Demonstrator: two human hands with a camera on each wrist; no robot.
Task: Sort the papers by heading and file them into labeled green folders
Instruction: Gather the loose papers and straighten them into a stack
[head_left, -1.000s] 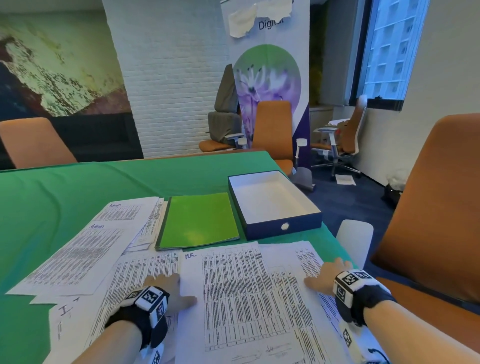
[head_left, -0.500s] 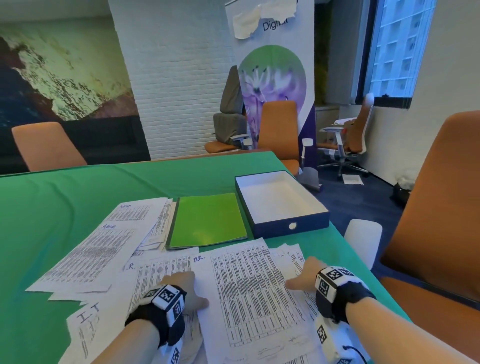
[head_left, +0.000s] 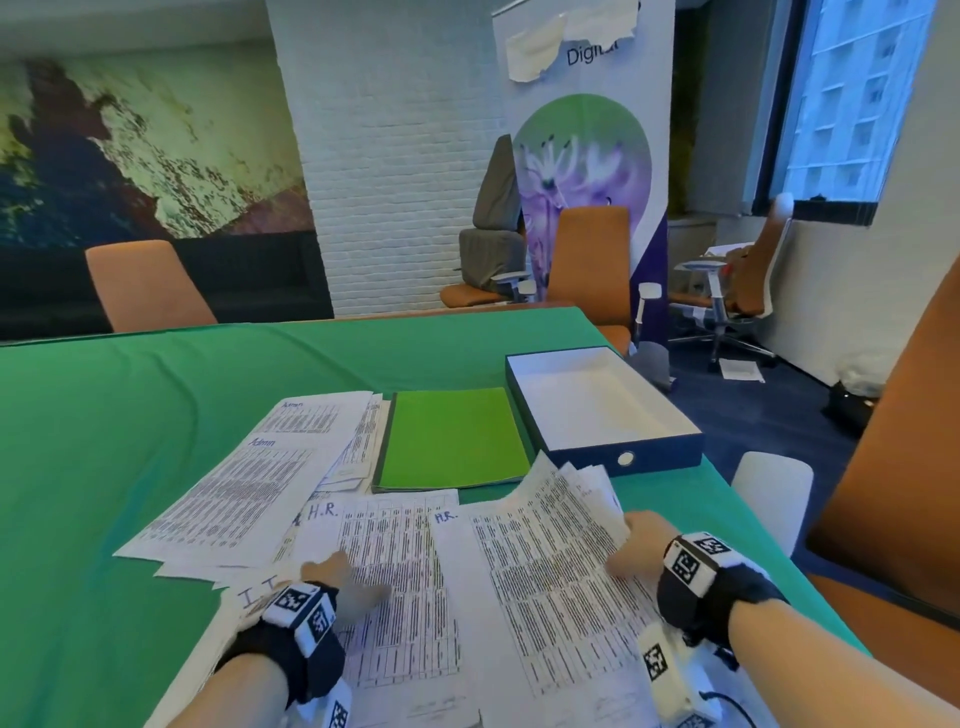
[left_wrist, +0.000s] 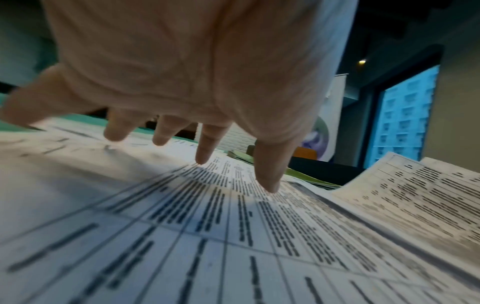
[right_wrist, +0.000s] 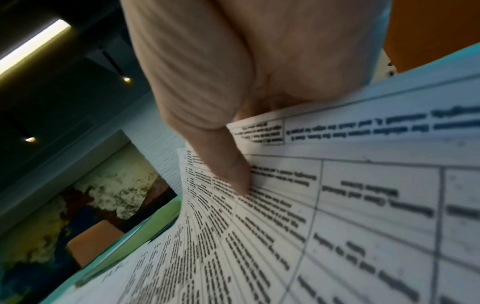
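Observation:
Printed sheets headed H.R. (head_left: 540, 582) lie in front of me on the green table. My right hand (head_left: 626, 545) pinches the right edge of a small stack of them, thumb (right_wrist: 231, 170) on top, and that edge curls up off the table. My left hand (head_left: 337, 577) lies with spread straight fingers (left_wrist: 267, 174) on another H.R. sheet (head_left: 395, 561). An I.T. sheet (head_left: 254, 597) shows beside my left wrist. Admin sheets (head_left: 249, 493) lie to the left. A closed green folder (head_left: 452, 441) sits beyond the papers.
An open, shallow navy box (head_left: 597, 410) with a white inside stands right of the folder. Orange chairs (head_left: 893, 467) stand close on the right and at the far side. The table's right edge (head_left: 753, 530) runs just beyond my right hand.
My right hand slid left and took hold of the H.R. stack's right edge, lifting it. My left hand shifted right onto the neighbouring H.R. sheet. The view moved closer and leftward.

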